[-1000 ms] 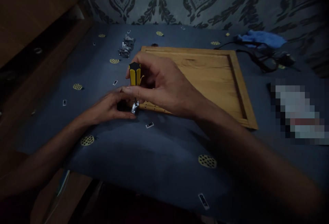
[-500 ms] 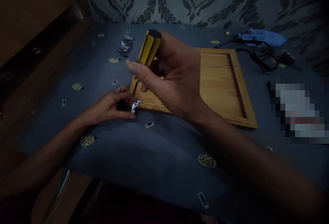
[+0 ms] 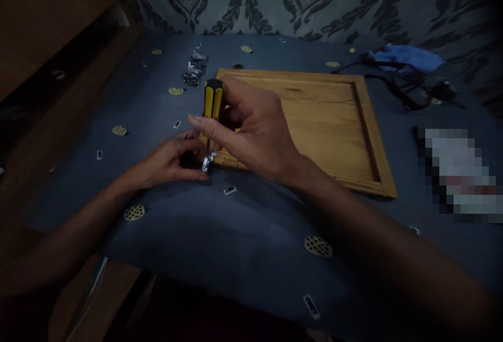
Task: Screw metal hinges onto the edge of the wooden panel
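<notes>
A wooden cabinet door panel (image 3: 322,122) lies flat on a dark blue patterned cloth (image 3: 220,237). At its near left corner sits a small metal hinge (image 3: 207,162). My left hand (image 3: 167,161) pinches that hinge and holds it against the panel's edge. My right hand (image 3: 251,130) is closed round a yellow and black screwdriver (image 3: 212,102), held nearly upright. The screwdriver's tip rests on the hinge.
A pile of metal hinges (image 3: 194,69) lies on the cloth beyond the panel's far left corner. A blue rag (image 3: 404,56) and a dark cable (image 3: 408,93) lie at the far right. A blurred-out item (image 3: 459,174) sits at the right. A patterned wall runs behind.
Half a second ago my right hand had lifted the screwdriver and tilted it away from the hinge. It has come back down, upright, with the tip on the hinge. My left hand stayed put.
</notes>
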Tool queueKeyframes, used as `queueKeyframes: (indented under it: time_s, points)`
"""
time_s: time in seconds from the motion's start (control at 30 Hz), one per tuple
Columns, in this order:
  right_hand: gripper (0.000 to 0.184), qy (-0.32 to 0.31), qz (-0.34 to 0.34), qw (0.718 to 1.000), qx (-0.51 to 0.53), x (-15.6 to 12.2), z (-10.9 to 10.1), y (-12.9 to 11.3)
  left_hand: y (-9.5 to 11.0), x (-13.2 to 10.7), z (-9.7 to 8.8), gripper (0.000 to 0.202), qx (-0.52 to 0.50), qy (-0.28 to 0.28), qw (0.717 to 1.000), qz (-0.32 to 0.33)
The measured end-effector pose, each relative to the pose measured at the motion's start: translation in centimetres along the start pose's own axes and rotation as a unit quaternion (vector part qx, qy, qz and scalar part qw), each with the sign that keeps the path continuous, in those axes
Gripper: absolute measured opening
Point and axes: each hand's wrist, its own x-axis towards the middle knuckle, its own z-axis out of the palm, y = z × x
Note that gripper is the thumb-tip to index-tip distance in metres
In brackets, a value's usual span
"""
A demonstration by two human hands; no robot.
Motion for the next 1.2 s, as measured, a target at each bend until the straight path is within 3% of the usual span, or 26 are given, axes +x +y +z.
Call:
queueKeyframes:
  time_s: [0.47,0.77,0.97,1.2]
  points:
    - [0.030,-0.040,-0.010,0.999,-0.030,0.2,-0.4,0.0,-0.1,0.0,0.1,0.057,0.012,0.007,0.999,0.030]
    - [0.016,-0.223,0.012,0.973,0.048,1.1,-3.2,-0.9,0.0,0.0,0.0,0.060,0.004,0.004,0.999,0.036]
    - [0.023,-0.140,0.055,0.987,0.060,0.9,-2.0,-0.7,-0.2,0.0,0.1,0.054,0.010,0.011,1.000,0.022]
    - [0.030,-0.079,0.051,0.994,0.055,0.6,-0.8,-0.1,-0.1,0.1,0.0,0.058,0.012,0.003,1.000,0.026]
